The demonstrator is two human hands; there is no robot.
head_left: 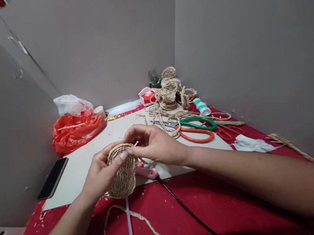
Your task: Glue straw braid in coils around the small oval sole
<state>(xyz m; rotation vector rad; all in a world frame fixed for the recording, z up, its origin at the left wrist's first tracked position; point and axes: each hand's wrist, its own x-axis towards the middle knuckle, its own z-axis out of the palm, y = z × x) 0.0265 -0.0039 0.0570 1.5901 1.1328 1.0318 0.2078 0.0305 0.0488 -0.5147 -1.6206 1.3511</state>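
An oval coil of braided straw rope (pixel 123 179), shaped like a small sole, is held up over the near part of the table. My left hand (pixel 102 171) grips its left side, thumb lying across the face. At the coil's upper right edge, my right hand (pixel 154 144) pinches the rim or the rope end; the fingertips partly hide what lies between them. Behind the coil is a pink glue gun (pixel 147 172) with a black cord, its front part hidden. A clear glue stick (pixel 129 225) points down below the coil, beside a loose strand of straw rope (pixel 142 218).
Scissors (pixel 197 128) with green and orange handles lie beyond my right hand, near a heap of braided rope (pixel 168 94). A phone (pixel 53 179) and a red plastic bag (pixel 76 129) are at left. White cloth (pixel 252 144) lies at right. Grey walls enclose the red-covered table.
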